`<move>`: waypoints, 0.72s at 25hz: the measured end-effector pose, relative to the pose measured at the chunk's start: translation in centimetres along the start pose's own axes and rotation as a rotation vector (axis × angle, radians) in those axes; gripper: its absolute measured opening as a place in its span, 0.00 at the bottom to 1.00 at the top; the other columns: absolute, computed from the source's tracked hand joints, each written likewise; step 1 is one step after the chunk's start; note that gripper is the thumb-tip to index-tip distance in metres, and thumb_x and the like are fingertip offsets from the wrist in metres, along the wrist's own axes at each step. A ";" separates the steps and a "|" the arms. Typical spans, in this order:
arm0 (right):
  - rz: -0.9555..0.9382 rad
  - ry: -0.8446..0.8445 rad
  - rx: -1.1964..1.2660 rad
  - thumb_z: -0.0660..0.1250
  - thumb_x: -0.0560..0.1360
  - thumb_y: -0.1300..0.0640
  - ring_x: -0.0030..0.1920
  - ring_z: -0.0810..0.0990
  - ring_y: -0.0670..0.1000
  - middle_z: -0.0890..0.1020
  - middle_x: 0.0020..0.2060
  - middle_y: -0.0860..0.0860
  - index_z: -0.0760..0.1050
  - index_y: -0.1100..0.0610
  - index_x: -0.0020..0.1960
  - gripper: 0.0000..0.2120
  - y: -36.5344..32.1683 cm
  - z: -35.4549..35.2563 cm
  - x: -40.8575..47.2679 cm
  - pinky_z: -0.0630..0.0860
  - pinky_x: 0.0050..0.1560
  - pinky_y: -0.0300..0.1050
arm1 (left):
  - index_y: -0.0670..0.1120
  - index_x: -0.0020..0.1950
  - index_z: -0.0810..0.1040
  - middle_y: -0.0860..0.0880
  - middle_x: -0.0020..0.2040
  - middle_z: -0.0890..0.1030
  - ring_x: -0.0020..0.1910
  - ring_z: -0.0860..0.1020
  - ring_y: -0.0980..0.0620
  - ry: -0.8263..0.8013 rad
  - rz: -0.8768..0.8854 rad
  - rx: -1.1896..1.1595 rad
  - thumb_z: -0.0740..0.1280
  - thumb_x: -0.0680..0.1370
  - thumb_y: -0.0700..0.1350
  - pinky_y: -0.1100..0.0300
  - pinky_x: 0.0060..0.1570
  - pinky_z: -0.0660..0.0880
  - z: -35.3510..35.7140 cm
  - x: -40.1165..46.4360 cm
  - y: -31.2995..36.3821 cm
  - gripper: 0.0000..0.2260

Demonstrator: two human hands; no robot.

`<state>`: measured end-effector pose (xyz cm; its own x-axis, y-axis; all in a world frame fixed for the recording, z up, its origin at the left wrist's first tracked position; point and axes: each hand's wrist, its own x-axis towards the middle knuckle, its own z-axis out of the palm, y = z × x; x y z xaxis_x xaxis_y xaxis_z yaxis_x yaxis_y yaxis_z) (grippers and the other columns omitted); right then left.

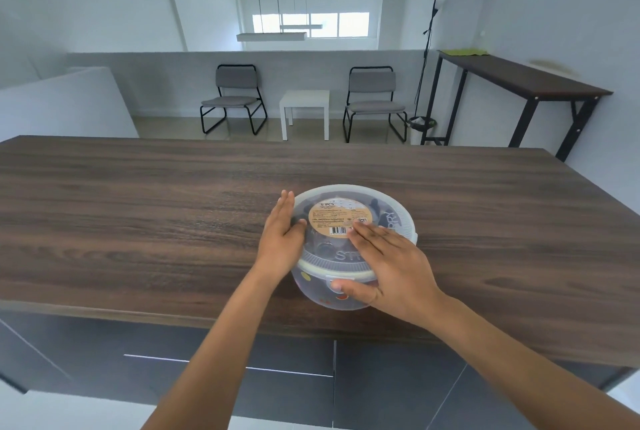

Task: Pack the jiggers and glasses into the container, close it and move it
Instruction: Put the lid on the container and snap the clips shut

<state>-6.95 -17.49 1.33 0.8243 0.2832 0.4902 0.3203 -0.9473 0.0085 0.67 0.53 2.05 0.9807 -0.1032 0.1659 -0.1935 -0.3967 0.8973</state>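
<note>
A round translucent plastic container [311, 286] stands near the front edge of the wooden counter, with its clear lid [391, 218] on top. A tan label sits in the lid's middle. Dark shapes show dimly through the plastic; I cannot tell jiggers from glasses. My left hand [282, 239] lies flat against the container's left side, thumb on the lid's rim. My right hand [388, 267] rests palm down on the lid's near right part, its thumb hooked under the rim at the front.
The dark wooden counter [138, 215] stretches wide to both sides of the container. Beyond it stand two grey chairs [235, 97], a small white side table [304, 107], a floor lamp and a tall dark console table [519, 83] at the right wall.
</note>
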 end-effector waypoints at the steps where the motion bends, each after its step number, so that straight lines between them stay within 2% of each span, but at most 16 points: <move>1: -0.003 0.002 0.009 0.44 0.72 0.30 0.61 0.79 0.53 0.80 0.61 0.55 0.77 0.60 0.62 0.42 0.0 0.0 0.0 0.75 0.60 0.54 | 0.49 0.76 0.58 0.53 0.78 0.55 0.77 0.52 0.54 0.005 -0.021 -0.082 0.58 0.79 0.39 0.50 0.77 0.51 0.1 -0.1 0.2 0.25; 3: -0.009 0.011 0.022 0.44 0.72 0.30 0.61 0.79 0.53 0.81 0.60 0.55 0.78 0.60 0.61 0.41 0.1 -0.1 0.1 0.76 0.59 0.54 | 0.48 0.75 0.60 0.52 0.78 0.56 0.77 0.54 0.54 0.022 -0.054 -0.212 0.58 0.78 0.37 0.49 0.76 0.55 0.1 -0.2 0.5 0.25; 5: -0.014 0.020 0.017 0.43 0.72 0.30 0.60 0.80 0.52 0.81 0.60 0.55 0.78 0.59 0.61 0.41 0.0 0.0 0.0 0.76 0.59 0.53 | 0.47 0.75 0.60 0.52 0.78 0.56 0.76 0.55 0.53 0.041 -0.054 -0.221 0.57 0.78 0.37 0.49 0.76 0.56 0.2 -0.2 0.5 0.25; 9: -0.021 -0.003 0.054 0.44 0.73 0.31 0.62 0.78 0.51 0.80 0.61 0.54 0.77 0.59 0.62 0.40 0.1 -0.2 0.0 0.71 0.63 0.50 | 0.45 0.75 0.60 0.49 0.78 0.57 0.77 0.52 0.52 0.019 0.051 0.003 0.56 0.80 0.38 0.53 0.77 0.49 0.3 0.0 0.1 0.23; 11: 0.021 0.036 0.171 0.43 0.76 0.35 0.66 0.75 0.49 0.79 0.62 0.52 0.77 0.57 0.62 0.36 -0.1 -0.3 0.1 0.64 0.69 0.47 | 0.44 0.73 0.64 0.47 0.77 0.59 0.78 0.50 0.51 -0.036 0.117 0.136 0.55 0.80 0.38 0.57 0.75 0.45 -0.1 0.3 0.0 0.21; 13: 0.144 0.092 0.293 0.47 0.80 0.42 0.70 0.69 0.48 0.76 0.66 0.50 0.76 0.53 0.63 0.26 -0.4 -0.2 0.2 0.54 0.74 0.47 | 0.46 0.73 0.66 0.48 0.77 0.59 0.78 0.48 0.51 -0.123 0.152 0.268 0.54 0.80 0.41 0.57 0.75 0.44 -0.6 0.6 0.0 0.20; 15: 0.337 0.107 0.400 0.54 0.79 0.47 0.76 0.56 0.50 0.63 0.75 0.50 0.69 0.50 0.70 0.20 -0.3 0.3 0.5 0.47 0.75 0.51 | 0.49 0.74 0.64 0.51 0.78 0.57 0.78 0.46 0.53 -0.205 0.162 0.402 0.53 0.81 0.47 0.53 0.76 0.43 -1.2 0.6 -0.2 0.20; 17: 0.622 0.083 0.636 0.63 0.76 0.48 0.77 0.45 0.52 0.50 0.78 0.49 0.55 0.48 0.75 0.31 -0.2 0.4 0.8 0.47 0.75 0.54 | 0.53 0.73 0.64 0.53 0.78 0.54 0.77 0.44 0.54 -0.171 0.156 0.390 0.53 0.81 0.52 0.53 0.75 0.43 -1.2 0.1 -0.6 0.20; 18: 0.790 0.075 0.811 0.68 0.73 0.49 0.77 0.45 0.52 0.47 0.78 0.49 0.49 0.47 0.76 0.39 -0.1 0.3 0.9 0.50 0.74 0.55 | 0.55 0.72 0.65 0.53 0.78 0.54 0.78 0.45 0.53 -0.092 0.129 0.287 0.55 0.80 0.51 0.52 0.75 0.45 -0.8 -0.4 -0.7 0.20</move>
<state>-6.07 -17.13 1.51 0.9086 -0.3861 0.1591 -0.0468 -0.4728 -0.8799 0.48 1.56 1.66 0.9436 -0.2462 0.2213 -0.3285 -0.6148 0.7170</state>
